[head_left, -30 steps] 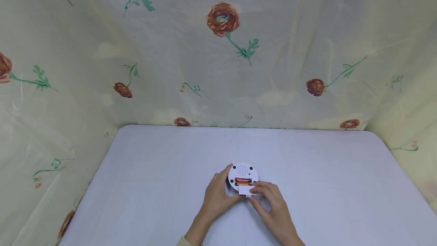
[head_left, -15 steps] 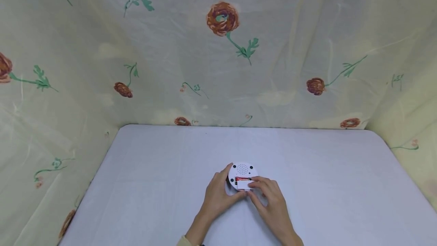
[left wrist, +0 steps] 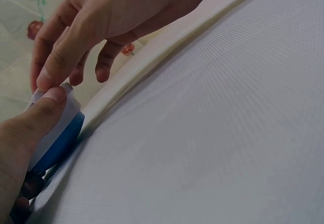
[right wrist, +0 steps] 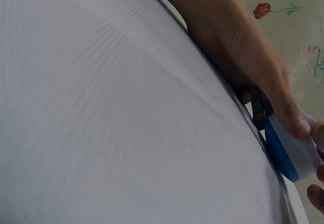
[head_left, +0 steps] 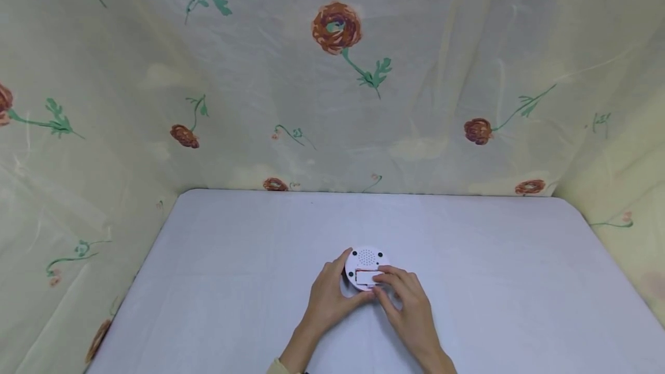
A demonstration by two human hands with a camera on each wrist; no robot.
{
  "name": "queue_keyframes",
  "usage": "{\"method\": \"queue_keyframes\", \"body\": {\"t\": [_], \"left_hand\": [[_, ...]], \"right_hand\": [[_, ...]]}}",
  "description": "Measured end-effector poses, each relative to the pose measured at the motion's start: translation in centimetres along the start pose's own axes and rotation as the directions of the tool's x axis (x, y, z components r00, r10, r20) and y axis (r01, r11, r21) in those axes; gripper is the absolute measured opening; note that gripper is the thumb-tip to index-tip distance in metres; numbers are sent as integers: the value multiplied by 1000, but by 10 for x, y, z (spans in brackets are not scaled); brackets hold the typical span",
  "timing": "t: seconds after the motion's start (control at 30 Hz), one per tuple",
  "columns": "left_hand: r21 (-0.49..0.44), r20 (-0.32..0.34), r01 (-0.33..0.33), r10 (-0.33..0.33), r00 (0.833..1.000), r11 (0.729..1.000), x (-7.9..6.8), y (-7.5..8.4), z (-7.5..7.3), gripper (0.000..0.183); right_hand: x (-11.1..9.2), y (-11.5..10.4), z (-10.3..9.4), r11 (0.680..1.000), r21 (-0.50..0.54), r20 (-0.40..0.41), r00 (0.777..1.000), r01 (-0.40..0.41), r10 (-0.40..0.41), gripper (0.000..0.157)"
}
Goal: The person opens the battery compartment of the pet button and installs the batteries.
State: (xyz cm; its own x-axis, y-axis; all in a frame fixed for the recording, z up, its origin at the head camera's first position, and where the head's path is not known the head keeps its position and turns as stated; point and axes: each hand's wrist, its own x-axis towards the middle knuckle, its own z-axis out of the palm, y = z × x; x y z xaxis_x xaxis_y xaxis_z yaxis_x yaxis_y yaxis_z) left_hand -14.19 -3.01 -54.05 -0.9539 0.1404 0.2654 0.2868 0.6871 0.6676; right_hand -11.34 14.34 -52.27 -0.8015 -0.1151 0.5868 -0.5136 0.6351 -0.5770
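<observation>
Lying between the two hands, a round white device (head_left: 366,257) is at the near middle of the white table (head_left: 218,264); if it touches the surface, I cannot tell. Its flat face looks up to the head camera, with the small round holes at the far side and a rectangular cover (head_left: 366,277) at the near side. Because the face is round, it has no long axis of its own, but the cover's long axis goes from left to right. A thin red line appears along the far edge of the cover. Black feet (head_left: 355,253) stand near the rim.

Only the wrist views show the blue lower part (left wrist: 62,142) under the white rim; only the head view shows the face with its holes.

The left hand (head_left: 328,292) grasps the device from its left side, the thumb at the near rim and the fingers curved around the far left. The right hand (head_left: 410,305) has bent fingers, with the tips on the cover and the thumb at the near edge, so thumb and fingers are only a little apart in a pinch. In the left wrist view, its other fingers hang loosely.

Farther out, a light sleeve (head_left: 277,367) shows at the left wrist, and a flowered cloth (head_left: 415,68) hangs behind the table.
</observation>
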Motion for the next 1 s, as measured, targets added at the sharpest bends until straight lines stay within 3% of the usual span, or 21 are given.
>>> {"method": "queue_keyframes", "body": {"t": [0.5,1.0], "left_hand": [[20,-5,-6,6,1000,1000,0,1,0,96],[5,-2,-15,15,1000,1000,0,-1,1,95]], "right_hand": [[1,-1,1,1000,-18,10,1000,-11,11,23],[2,4,3,999,31,49,999,14,-16,21]]}}
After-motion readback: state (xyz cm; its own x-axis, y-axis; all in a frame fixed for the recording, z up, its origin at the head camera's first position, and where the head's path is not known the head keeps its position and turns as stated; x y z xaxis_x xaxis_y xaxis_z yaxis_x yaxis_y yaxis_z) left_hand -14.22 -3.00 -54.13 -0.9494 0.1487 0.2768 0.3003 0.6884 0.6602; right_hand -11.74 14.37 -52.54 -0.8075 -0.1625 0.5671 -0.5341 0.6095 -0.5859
